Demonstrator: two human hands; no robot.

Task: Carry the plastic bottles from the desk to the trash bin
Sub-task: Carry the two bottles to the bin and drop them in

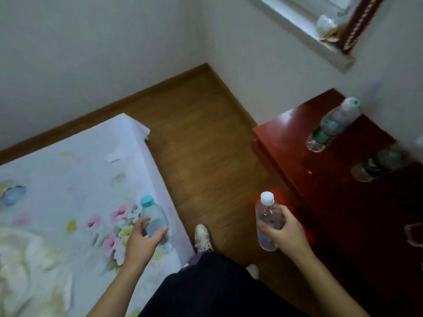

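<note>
My left hand (142,240) grips a clear plastic bottle with a light blue cap (153,216), held over the edge of the bed. My right hand (286,229) holds a clear bottle with a white cap (267,216) upright above the floor, beside the dark red desk (338,202). On the desk stand two more plastic bottles: one with a green label and white cap (333,125) near the wall, and a blurred one (377,163) closer to me. No trash bin is in view.
A bed with a flowered sheet (68,191) fills the left. Brown wooden floor (201,145) runs between bed and desk to the corner of the walls. My white shoe (202,237) is on the floor. A window sill (320,35) is at the top right.
</note>
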